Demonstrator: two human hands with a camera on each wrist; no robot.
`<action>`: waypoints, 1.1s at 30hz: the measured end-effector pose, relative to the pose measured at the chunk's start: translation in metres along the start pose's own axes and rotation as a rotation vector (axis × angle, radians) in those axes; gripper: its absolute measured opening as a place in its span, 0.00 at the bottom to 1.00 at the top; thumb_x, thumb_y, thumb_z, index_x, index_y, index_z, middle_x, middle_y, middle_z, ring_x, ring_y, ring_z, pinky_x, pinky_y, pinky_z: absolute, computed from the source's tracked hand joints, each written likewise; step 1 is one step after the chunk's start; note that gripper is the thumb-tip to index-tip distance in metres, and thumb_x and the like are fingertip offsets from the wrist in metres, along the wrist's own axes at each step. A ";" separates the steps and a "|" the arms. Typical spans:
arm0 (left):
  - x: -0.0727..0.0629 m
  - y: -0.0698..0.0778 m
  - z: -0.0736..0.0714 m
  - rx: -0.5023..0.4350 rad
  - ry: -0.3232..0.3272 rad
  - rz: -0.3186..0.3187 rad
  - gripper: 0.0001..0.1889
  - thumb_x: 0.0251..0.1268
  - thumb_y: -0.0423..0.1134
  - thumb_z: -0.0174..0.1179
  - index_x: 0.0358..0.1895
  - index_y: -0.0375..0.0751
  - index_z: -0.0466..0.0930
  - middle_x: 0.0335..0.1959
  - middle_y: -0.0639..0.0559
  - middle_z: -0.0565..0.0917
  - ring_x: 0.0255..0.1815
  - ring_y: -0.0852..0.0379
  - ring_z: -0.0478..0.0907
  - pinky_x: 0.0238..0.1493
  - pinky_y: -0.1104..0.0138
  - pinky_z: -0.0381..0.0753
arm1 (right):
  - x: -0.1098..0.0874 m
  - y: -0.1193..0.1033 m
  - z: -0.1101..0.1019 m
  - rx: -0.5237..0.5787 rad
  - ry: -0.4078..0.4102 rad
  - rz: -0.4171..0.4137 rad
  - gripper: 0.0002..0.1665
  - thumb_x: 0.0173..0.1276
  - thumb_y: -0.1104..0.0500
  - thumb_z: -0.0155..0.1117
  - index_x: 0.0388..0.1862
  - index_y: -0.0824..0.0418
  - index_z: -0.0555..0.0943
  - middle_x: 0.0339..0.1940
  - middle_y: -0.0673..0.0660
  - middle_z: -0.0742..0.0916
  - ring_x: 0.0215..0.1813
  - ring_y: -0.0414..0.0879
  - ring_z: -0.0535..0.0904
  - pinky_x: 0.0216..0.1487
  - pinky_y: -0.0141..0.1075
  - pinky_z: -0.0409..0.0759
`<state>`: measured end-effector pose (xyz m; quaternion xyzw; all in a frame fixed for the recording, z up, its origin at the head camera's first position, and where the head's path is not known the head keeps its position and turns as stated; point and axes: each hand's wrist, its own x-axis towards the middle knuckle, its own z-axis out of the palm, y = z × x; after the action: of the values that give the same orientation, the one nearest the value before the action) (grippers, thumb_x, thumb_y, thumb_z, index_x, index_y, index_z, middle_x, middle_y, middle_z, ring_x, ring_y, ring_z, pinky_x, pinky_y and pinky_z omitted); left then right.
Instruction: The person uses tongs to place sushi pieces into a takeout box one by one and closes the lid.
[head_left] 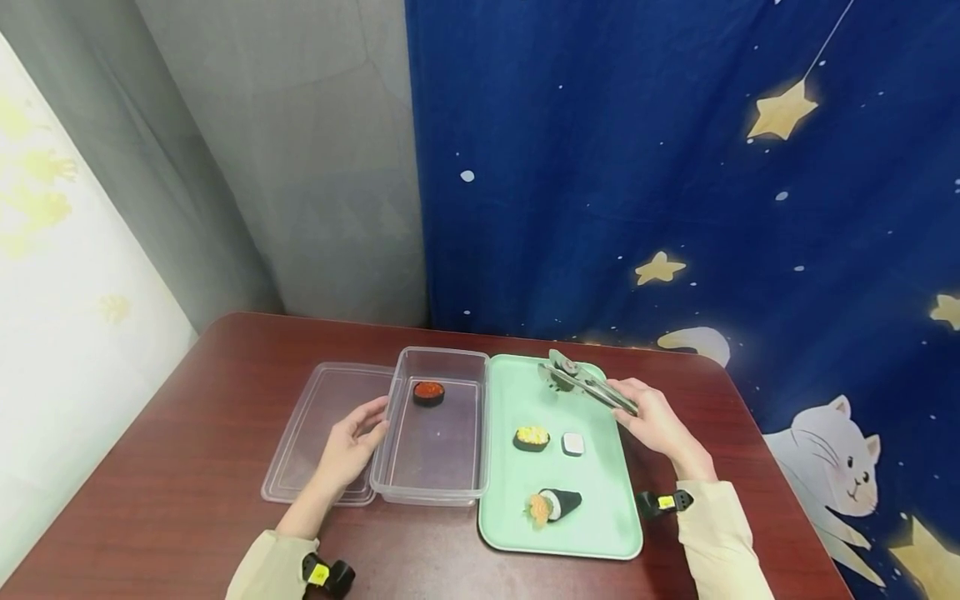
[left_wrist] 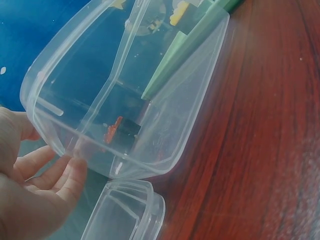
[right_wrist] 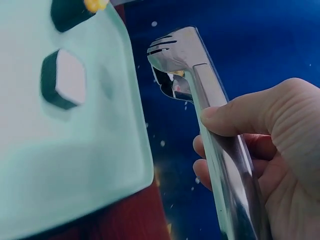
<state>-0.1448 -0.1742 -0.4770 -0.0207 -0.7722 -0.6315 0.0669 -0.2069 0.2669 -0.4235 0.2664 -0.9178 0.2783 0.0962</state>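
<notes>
My right hand point(head_left: 654, 421) grips metal tongs point(right_wrist: 220, 135) over the far part of a mint-green tray point(head_left: 517, 533). Between the tongs' tips is a small dark sushi roll point(head_left: 564, 368), partly hidden by the metal. On the tray lie a corn-topped sushi point(head_left: 532, 438), a small white-topped roll point(head_left: 573, 443) and a cone-shaped hand roll point(head_left: 558, 504). Left of the tray stands a clear plastic box point(head_left: 427, 492) with a red-topped sushi point(head_left: 428, 393) inside. Loosely extended, the fingers of my left hand point(head_left: 348, 442) touch the box's left wall from outside.
A clear lid point(head_left: 315, 450) lies flat on the brown table point(head_left: 165, 467), left of the box and partly beneath my left hand. Behind the table hang a grey curtain point(head_left: 315, 167) and a blue star-patterned curtain point(head_left: 562, 167).
</notes>
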 end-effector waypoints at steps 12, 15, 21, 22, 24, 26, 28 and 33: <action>0.000 -0.002 -0.002 -0.018 -0.001 0.022 0.21 0.62 0.26 0.56 0.60 0.26 0.70 0.55 0.30 0.75 0.49 0.62 0.76 0.46 0.78 0.74 | 0.033 -0.028 0.003 0.069 -0.037 -0.031 0.29 0.56 0.74 0.65 0.58 0.72 0.74 0.50 0.64 0.81 0.52 0.57 0.77 0.51 0.52 0.75; 0.000 -0.001 -0.001 -0.020 0.001 0.027 0.21 0.62 0.26 0.56 0.59 0.26 0.70 0.54 0.30 0.76 0.48 0.65 0.76 0.45 0.79 0.74 | 0.040 -0.036 0.005 0.078 -0.040 -0.065 0.28 0.56 0.74 0.65 0.58 0.72 0.74 0.50 0.64 0.81 0.52 0.58 0.76 0.50 0.53 0.75; 0.000 0.001 0.000 -0.012 0.003 0.022 0.21 0.63 0.26 0.56 0.59 0.27 0.70 0.54 0.31 0.77 0.51 0.55 0.76 0.46 0.79 0.73 | 0.056 -0.048 0.011 0.066 -0.056 -0.134 0.26 0.57 0.73 0.64 0.57 0.70 0.75 0.50 0.63 0.81 0.50 0.56 0.77 0.49 0.50 0.76; 0.000 0.001 0.000 -0.013 0.001 0.023 0.21 0.63 0.26 0.56 0.59 0.27 0.70 0.54 0.32 0.77 0.52 0.52 0.76 0.47 0.79 0.73 | 0.058 -0.050 0.012 0.069 -0.062 -0.142 0.26 0.57 0.73 0.64 0.57 0.70 0.75 0.50 0.63 0.82 0.49 0.55 0.77 0.48 0.50 0.77; 0.000 0.002 0.000 -0.015 -0.004 0.023 0.21 0.63 0.26 0.56 0.60 0.26 0.70 0.55 0.31 0.76 0.53 0.49 0.75 0.47 0.79 0.73 | 0.062 -0.054 0.014 0.071 -0.073 -0.162 0.26 0.57 0.73 0.64 0.57 0.70 0.75 0.50 0.63 0.82 0.48 0.54 0.77 0.46 0.48 0.77; 0.000 0.003 0.000 -0.018 -0.007 0.021 0.21 0.64 0.27 0.55 0.60 0.26 0.69 0.55 0.31 0.76 0.54 0.47 0.75 0.47 0.79 0.73 | 0.066 -0.058 0.017 0.077 -0.090 -0.176 0.25 0.58 0.72 0.63 0.57 0.70 0.75 0.50 0.63 0.81 0.47 0.53 0.77 0.44 0.47 0.77; -0.001 0.003 0.000 -0.021 -0.009 0.021 0.21 0.64 0.27 0.55 0.61 0.26 0.69 0.55 0.31 0.76 0.54 0.47 0.74 0.47 0.79 0.73 | 0.070 -0.061 0.020 0.078 -0.108 -0.180 0.25 0.59 0.71 0.63 0.58 0.70 0.75 0.51 0.63 0.81 0.46 0.52 0.77 0.43 0.46 0.77; -0.001 0.003 -0.001 -0.019 -0.008 0.029 0.22 0.64 0.27 0.55 0.61 0.25 0.68 0.56 0.31 0.75 0.55 0.46 0.74 0.47 0.80 0.72 | 0.077 -0.066 0.031 0.059 -0.146 -0.204 0.26 0.59 0.70 0.64 0.58 0.70 0.74 0.51 0.63 0.81 0.46 0.52 0.78 0.43 0.44 0.78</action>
<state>-0.1430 -0.1749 -0.4741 -0.0351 -0.7662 -0.6375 0.0728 -0.2366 0.1694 -0.3932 0.3805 -0.8819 0.2739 0.0490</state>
